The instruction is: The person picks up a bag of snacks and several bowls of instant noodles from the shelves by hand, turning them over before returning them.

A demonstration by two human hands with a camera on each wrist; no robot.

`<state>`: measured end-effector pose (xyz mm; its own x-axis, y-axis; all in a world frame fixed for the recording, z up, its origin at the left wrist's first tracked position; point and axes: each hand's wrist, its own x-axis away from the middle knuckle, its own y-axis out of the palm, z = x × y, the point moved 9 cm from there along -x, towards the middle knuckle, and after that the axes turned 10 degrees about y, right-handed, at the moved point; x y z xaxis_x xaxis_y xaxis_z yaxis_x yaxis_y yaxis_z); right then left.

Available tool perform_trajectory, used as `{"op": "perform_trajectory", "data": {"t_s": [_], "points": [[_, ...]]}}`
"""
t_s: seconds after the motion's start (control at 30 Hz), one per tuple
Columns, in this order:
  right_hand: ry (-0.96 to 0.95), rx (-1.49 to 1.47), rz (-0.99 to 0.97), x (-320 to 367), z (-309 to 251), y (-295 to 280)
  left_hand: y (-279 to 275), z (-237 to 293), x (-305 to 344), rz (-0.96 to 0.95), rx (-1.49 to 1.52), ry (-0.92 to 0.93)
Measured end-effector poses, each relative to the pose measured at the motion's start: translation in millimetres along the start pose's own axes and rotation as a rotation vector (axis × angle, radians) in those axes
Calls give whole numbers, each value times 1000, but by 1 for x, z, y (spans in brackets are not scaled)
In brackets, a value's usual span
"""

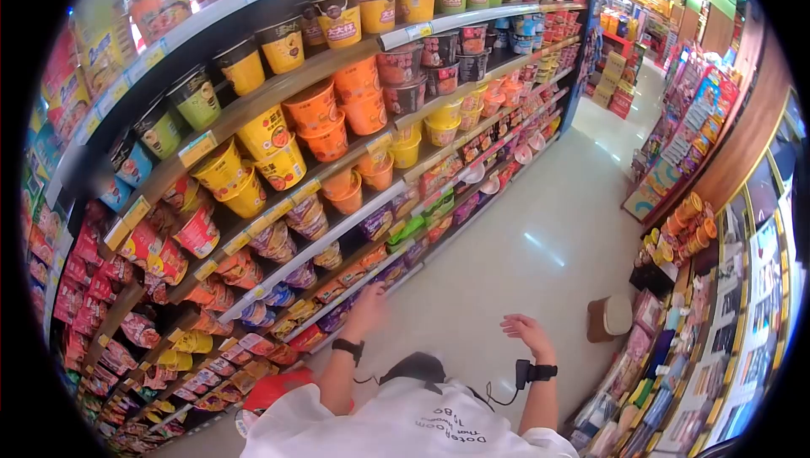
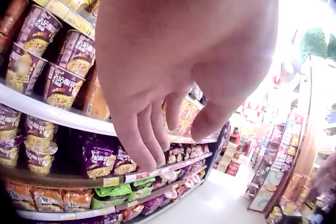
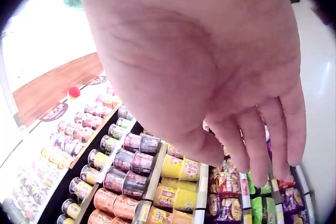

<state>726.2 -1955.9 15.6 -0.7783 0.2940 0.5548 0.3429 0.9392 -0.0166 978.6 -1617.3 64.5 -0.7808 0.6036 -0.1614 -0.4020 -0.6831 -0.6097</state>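
My left hand (image 1: 368, 309) hangs in front of the lower shelves, with nothing in its grasp. In the left wrist view its fingers (image 2: 149, 140) point down, loosely bent, and overlap the shelf edge. Purple noodle cups (image 2: 63, 85) stand stacked beside it, above purple noodle packs (image 2: 100, 157) and green packs (image 2: 111, 195). Over the aisle floor, my right hand (image 1: 530, 336) is held out with its palm bare and its fingers loosely extended. Behind it in the right wrist view are yellow cups (image 3: 180, 167) and dark cups (image 3: 126, 182) on the shelves.
Long shelves of instant noodles, including orange tubs (image 1: 325, 137), run along the left. On the right are a low stocked shelf (image 1: 641, 374), a brown stool-like bin (image 1: 609, 319) and a snack rack (image 1: 688, 129). Cartons (image 1: 609, 83) stand farther down the pale floor (image 1: 506, 230).
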Motion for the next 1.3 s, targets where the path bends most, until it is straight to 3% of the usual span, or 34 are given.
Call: {"op": "perform_trajectory", "data": {"t_s": [0.07,0.17,0.23,0.4,0.6,0.87,0.93,1.07,1.3], "points": [[-53,-1,-44,-36,-35,-3,-9,10,-37,87,70,-70],[-97,0,-112,-88,-94,-6,-27,55,-108,268,-127,192],[-125,38,-144,-124,-131,-6,-34,72,-161,301,-41,169],[-280,119,-223,-208,-251,-4,-66,126,-281,470,27,317],[-520,76,-333,-247,-415,22,-109,192,-391,559,-161,488],[-829,40,-553,-309,-579,63,-131,187,-473,750,-162,326],[-865,43,-608,-317,-603,73,-127,180,-484,778,-32,267],[-959,67,-736,-330,-637,86,-125,180,-500,855,-86,202],[-953,118,-898,-341,-646,89,-114,181,-508,1016,-75,115]]}}
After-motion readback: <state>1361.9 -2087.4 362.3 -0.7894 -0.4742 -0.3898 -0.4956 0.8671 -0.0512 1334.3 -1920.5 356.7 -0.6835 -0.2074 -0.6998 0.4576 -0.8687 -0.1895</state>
